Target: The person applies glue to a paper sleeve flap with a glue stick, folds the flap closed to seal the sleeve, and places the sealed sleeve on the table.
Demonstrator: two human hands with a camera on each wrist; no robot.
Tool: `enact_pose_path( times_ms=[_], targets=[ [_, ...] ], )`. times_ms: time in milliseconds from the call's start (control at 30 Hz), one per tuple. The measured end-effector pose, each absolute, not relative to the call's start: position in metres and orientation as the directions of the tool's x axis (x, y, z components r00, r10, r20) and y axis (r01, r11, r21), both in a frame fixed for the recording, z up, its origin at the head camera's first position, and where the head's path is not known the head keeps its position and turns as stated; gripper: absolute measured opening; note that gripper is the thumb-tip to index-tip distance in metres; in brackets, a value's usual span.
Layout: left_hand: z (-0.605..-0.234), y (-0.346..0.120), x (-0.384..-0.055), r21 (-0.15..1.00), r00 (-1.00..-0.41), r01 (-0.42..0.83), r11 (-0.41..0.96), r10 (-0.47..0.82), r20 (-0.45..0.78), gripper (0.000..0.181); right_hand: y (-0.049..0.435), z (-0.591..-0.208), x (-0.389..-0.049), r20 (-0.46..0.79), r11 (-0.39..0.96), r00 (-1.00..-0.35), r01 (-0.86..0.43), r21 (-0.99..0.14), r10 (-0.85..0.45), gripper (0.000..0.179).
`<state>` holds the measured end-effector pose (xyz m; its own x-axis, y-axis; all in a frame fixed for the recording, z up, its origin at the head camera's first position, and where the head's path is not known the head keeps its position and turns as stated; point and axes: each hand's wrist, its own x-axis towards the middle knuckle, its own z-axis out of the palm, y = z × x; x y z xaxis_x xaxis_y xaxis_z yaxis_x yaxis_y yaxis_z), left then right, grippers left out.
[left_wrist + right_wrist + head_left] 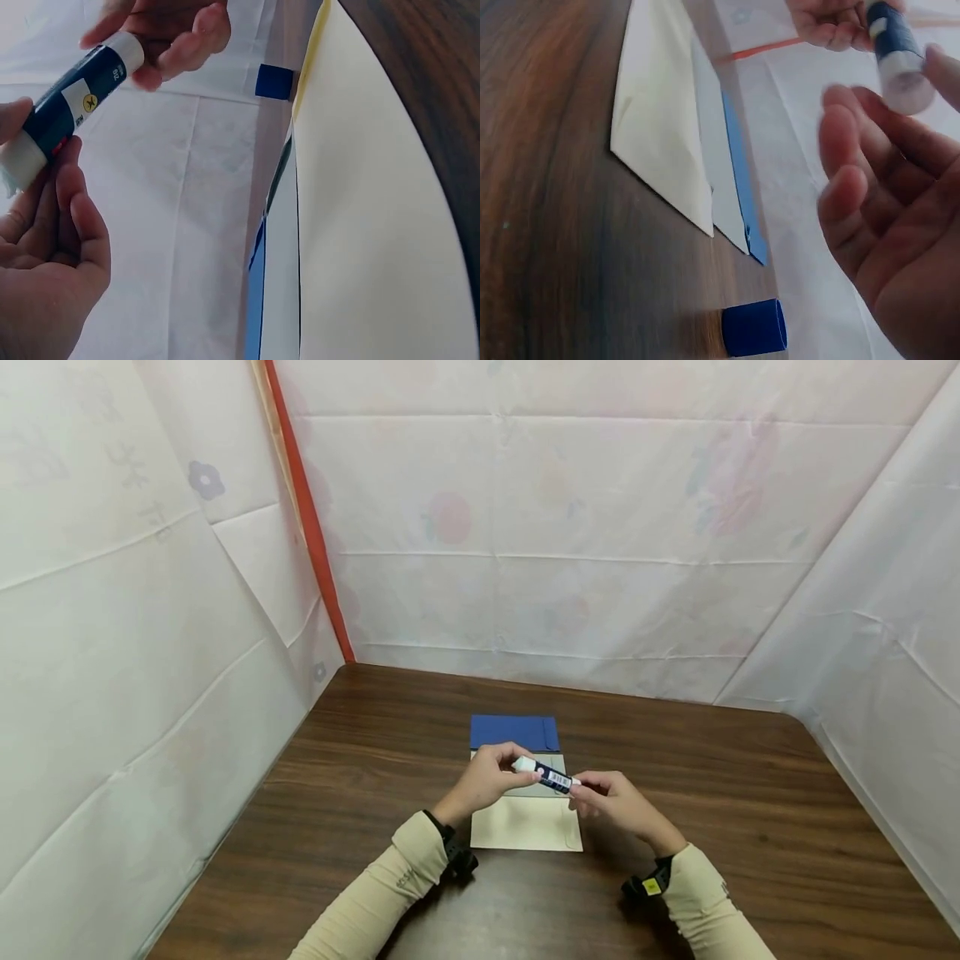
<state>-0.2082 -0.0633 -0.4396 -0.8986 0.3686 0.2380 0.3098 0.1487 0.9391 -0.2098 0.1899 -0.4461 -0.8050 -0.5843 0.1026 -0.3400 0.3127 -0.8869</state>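
A glue stick (553, 777) with a dark blue label is held tilted between both hands, its cap off and the pale glue showing at its left end. My left hand (491, 775) pinches it near the glue end. My right hand (618, 802) has thumb and fingers on its white base, as the right wrist view also shows. Below the hands lie a cream envelope (517, 827), a grey-white envelope (525, 791) partly covered by the hands, and a blue envelope (510, 732), lined up one behind another. The blue cap (754, 328) stands on the table right of the envelopes, hidden in the head view.
The dark wood table (750, 827) extends to both sides of the envelopes. Pale printed sheets (585, 527) hang around its back and sides, with a red strip (307, 510) at the back left corner.
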Motion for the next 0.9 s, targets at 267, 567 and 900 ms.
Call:
enact_pose_path(
  times_ms=[267,567,900],
  targets=[
    [-0.44,-0.061,-0.209,0.901,-0.904,0.345,0.264,0.352,0.243,0.018,0.187,-0.446,-0.207,0.203,0.372,-0.853,-0.409,-0.833,-0.481,0.015],
    [-0.442,-0.059,-0.211,0.908,-0.918,0.323,0.268,0.32,0.232,0.016,0.179,-0.447,-0.204,0.241,0.445,-0.888,-0.412,-0.795,-0.392,0.019],
    [-0.446,-0.061,-0.212,0.938,-0.911,0.291,0.186,0.352,0.213,0.02,0.18,-0.442,-0.204,0.143,0.423,-0.866,-0.371,-0.827,-0.479,0.025]
  ],
)
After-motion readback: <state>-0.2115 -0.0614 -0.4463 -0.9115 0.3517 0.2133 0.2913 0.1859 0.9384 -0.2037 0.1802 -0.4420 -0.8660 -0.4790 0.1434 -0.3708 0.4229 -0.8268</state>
